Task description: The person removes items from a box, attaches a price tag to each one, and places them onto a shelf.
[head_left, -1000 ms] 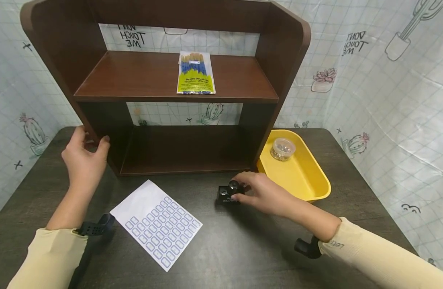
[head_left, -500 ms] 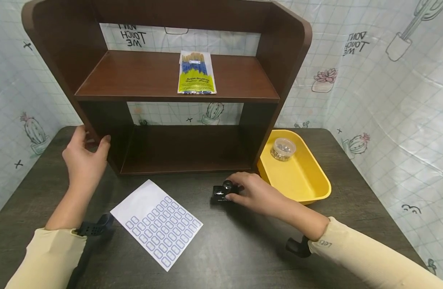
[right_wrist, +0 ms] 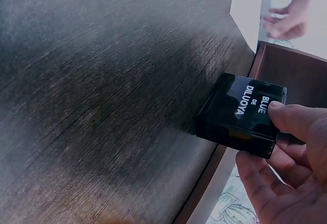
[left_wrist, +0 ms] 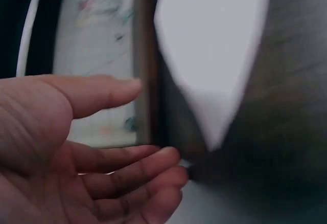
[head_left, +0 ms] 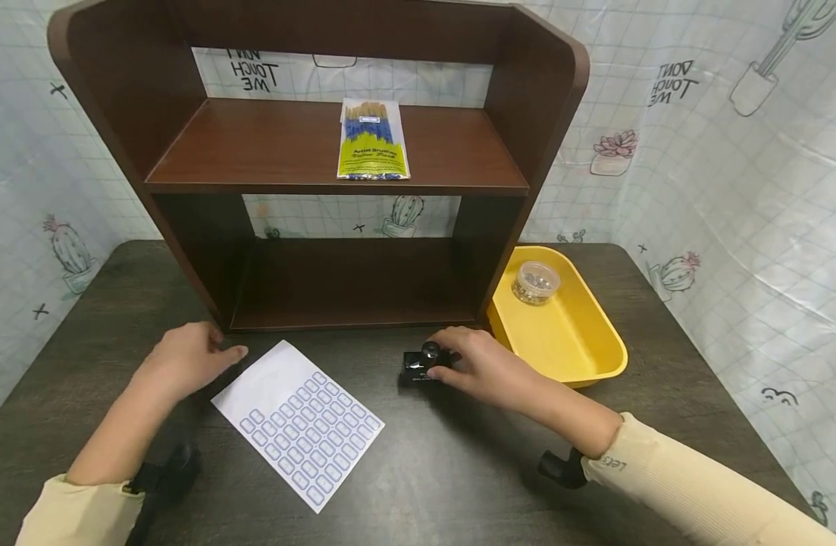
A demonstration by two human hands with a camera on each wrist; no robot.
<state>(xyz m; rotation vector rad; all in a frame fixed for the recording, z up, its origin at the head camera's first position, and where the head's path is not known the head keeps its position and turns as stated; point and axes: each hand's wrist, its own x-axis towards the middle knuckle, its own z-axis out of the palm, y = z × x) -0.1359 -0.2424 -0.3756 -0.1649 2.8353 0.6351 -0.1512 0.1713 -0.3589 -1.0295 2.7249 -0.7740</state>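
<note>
A black perfume bottle (head_left: 414, 365) with a round black cap is at the desk's middle, in front of the shelf. My right hand (head_left: 479, 364) grips it from the right; in the right wrist view the bottle (right_wrist: 245, 111) shows white lettering, with thumb and fingers on its sides. My left hand (head_left: 186, 360) hovers near the shelf's lower left corner, holding nothing. Its thumb and fingers are apart and loosely bent in the left wrist view. Just right of that hand lies a white sheet of blue-bordered labels (head_left: 308, 428), part of its upper left bare of labels.
A dark brown two-tier shelf (head_left: 336, 186) stands at the back. On its upper board lies a packet of artist brushes (head_left: 373, 144). To the right, a yellow tray (head_left: 561, 345) holds a clear round tub (head_left: 536, 282) of small metallic pieces. A patterned sheet hangs behind.
My left hand has let go of the shelf's left side and come down toward the label sheet. My right hand has shifted the perfume bottle slightly left, then stayed still.
</note>
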